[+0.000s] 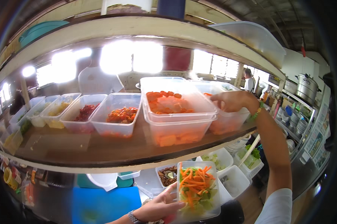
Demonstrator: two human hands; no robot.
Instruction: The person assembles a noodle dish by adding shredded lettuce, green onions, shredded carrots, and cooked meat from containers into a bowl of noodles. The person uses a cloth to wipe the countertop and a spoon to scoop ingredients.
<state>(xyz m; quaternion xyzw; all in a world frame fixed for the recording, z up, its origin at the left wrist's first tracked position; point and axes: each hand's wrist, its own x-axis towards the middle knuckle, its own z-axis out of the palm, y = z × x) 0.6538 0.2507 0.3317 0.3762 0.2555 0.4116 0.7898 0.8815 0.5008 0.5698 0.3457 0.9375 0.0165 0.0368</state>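
At the lower centre my left hand [159,207] grips the side of a clear plastic container [216,186], fingers at its left edge. Chopped green lettuce [202,213] fills it, topped by orange carrot strips [194,183]. My right hand [232,100] reaches up and dips curled fingers into a translucent tub [243,115] on the shelf. Orange pieces show through that tub's wall; the fingertips and whatever they pinch are hidden. Just left of it, two stacked tubs [181,117] hold sliced carrots [168,102].
Along the shelf [82,149] stand tubs of chopped vegetables, among them a red mix [121,115]. Below lie a blue cutting board [105,203], a white lid [102,181] and white tubs [234,181]. Another person [248,80] stands far right, near a large metal pot [306,89].
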